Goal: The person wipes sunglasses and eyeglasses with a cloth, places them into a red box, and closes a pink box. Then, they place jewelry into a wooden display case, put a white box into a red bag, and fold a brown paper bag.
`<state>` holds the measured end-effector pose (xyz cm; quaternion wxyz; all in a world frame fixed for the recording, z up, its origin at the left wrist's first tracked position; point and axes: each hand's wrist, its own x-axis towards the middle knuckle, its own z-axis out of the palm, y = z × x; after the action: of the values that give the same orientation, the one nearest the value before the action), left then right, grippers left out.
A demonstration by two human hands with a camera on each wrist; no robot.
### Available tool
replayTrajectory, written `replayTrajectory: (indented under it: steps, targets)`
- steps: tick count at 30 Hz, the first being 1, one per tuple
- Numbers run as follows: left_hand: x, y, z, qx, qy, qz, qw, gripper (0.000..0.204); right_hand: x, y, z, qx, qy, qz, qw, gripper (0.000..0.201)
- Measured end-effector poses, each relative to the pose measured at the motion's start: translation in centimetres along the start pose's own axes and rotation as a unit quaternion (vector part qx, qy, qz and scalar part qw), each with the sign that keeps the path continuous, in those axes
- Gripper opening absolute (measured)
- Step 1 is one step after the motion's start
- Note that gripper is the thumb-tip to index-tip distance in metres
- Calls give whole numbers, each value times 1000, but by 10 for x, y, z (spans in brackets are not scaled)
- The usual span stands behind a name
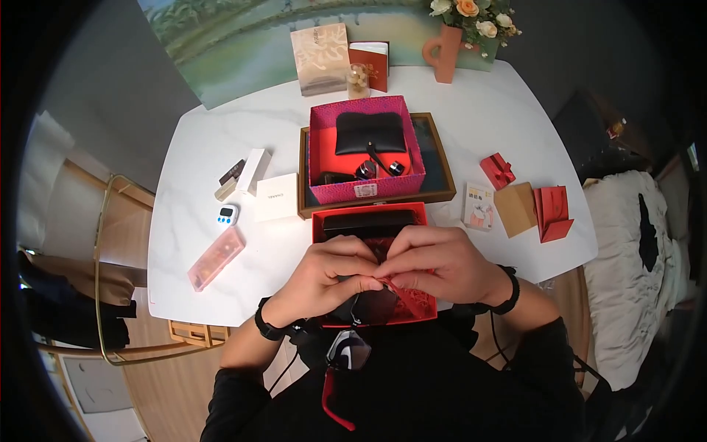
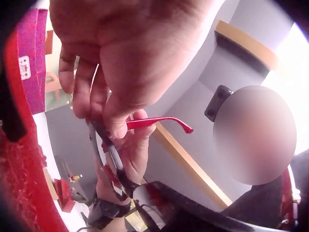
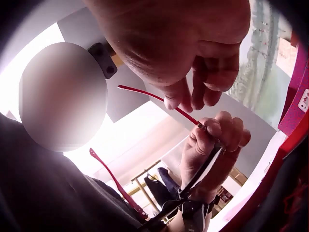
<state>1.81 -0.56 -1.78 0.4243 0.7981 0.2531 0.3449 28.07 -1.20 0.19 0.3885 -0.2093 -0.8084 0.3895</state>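
Dark-framed glasses point(image 1: 349, 349) with red temples hang below both hands in the head view. My left hand point(image 1: 324, 276) pinches the frame near one hinge, fingers curled. My right hand point(image 1: 448, 267) has its thumb and fingertips on the red temple point(image 1: 406, 296) beside that hinge. In the left wrist view, my left hand point(image 2: 130, 53) covers part of the frame and a red temple point(image 2: 166, 120) sticks out. The right wrist view shows my right hand point(image 3: 183, 43) at one red temple point(image 3: 154, 96), with my left hand point(image 3: 207, 150) gripping the hinge end.
Beneath the hands lies a red box point(image 1: 318, 221) with a black case point(image 1: 368, 222) and red shredded filling. Behind it, a pink-purple box point(image 1: 324, 193) holds a black pouch point(image 1: 370, 132). Small boxes and a timer point(image 1: 227, 214) lie left; red packages point(image 1: 552, 212) lie right.
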Motion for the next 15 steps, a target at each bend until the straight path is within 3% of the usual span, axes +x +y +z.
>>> replayTrajectory:
  steps: [6,9,13,15]
  targets:
    - [-1,-2,-3,-61,-48,-18,997,18,7,1,4,56,-44,7,997,19]
    - [-1,-5,-3,-42,-69,10,997,20,12,2,4,91,-74,4,993,19]
    - [-2,0,-10,-25,-67,38,997,21,14,2,0,81,-79,-24,993,22]
    - [-5,13,-18,7,2,-13,1000,21,12,0,-3,65,-65,-27,995,23]
